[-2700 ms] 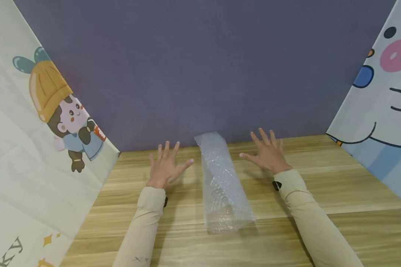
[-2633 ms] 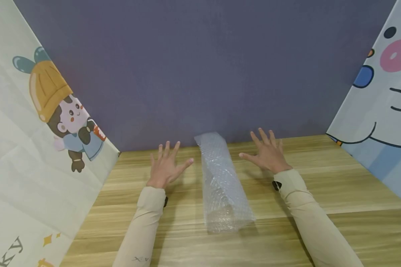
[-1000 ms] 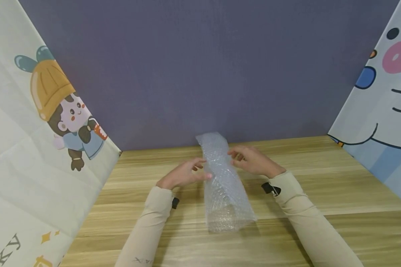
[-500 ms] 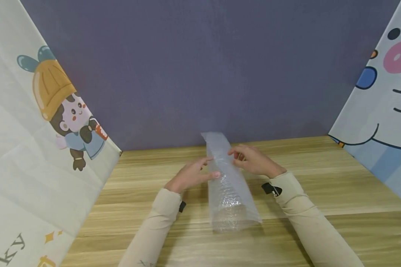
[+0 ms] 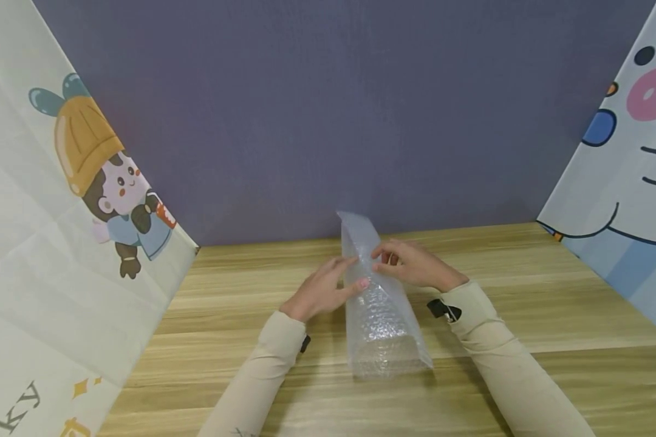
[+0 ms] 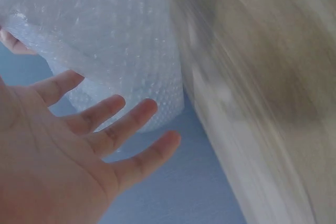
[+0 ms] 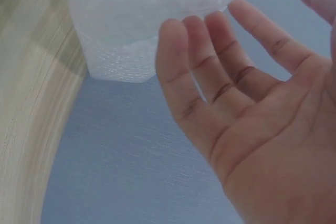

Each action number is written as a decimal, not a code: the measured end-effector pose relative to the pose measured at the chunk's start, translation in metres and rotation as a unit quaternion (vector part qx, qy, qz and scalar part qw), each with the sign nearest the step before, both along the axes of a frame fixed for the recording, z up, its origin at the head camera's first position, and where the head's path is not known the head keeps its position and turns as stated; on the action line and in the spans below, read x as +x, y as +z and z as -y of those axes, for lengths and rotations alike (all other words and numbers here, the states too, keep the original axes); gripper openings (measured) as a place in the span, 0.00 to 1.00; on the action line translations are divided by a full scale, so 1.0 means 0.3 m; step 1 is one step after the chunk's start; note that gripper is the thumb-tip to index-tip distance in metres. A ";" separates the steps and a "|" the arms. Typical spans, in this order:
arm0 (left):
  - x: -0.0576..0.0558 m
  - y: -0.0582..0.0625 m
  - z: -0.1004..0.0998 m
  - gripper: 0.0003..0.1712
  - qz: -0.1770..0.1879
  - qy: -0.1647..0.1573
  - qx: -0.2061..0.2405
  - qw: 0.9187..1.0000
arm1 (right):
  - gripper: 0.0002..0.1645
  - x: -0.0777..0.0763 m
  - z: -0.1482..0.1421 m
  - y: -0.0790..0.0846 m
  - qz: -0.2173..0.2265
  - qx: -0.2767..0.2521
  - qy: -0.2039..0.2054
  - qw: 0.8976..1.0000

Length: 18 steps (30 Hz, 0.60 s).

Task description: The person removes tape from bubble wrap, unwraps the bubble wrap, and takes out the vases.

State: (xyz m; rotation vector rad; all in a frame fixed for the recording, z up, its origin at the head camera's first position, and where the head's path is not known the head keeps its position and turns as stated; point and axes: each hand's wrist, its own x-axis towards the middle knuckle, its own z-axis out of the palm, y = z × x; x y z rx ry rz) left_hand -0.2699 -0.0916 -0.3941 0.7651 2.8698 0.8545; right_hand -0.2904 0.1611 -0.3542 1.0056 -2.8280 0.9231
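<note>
A rolled sheet of clear bubble wrap (image 5: 382, 321) lies lengthwise on the wooden table, its far end lifted in a point against the dark backdrop. From the left, my left hand (image 5: 325, 288) touches the roll with thumb and fingertips; its fingers stretch out beside the bubbly surface (image 6: 115, 30) in the left wrist view. At the opposite side my right hand (image 5: 415, 266) has its fingers lightly bent, the index fingertip and thumb tip right at the wrap. In the right wrist view the fingers of that hand (image 7: 252, 114) reach up to the wrap's lower edge (image 7: 121, 51).
The wood-grain tabletop (image 5: 213, 340) stretches out around the roll. A dark purple-grey panel (image 5: 284, 121) stands at the back. Pale sheets with cartoon figures hang at the left (image 5: 22, 243) and right (image 5: 645, 255). Dark bands show at both cuffs.
Both hands have come inward from being spread apart beside the roll. The bubble wrap has turned and shifted slightly right with the left hand, while the right hand has lately stayed nearly still.
</note>
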 end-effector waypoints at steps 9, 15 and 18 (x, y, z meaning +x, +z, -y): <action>-0.017 -0.013 -0.033 0.54 0.022 -0.014 0.004 1.000 | 0.28 -0.016 -0.011 0.014 0.014 0.026 -0.004 1.000; -0.020 -0.013 -0.058 0.51 0.042 -0.009 0.030 0.999 | 0.30 -0.032 -0.025 0.014 0.015 0.044 -0.009 0.999; -0.023 -0.014 -0.068 0.50 0.046 -0.005 0.037 0.998 | 0.28 -0.042 -0.030 0.013 0.019 0.046 -0.014 0.999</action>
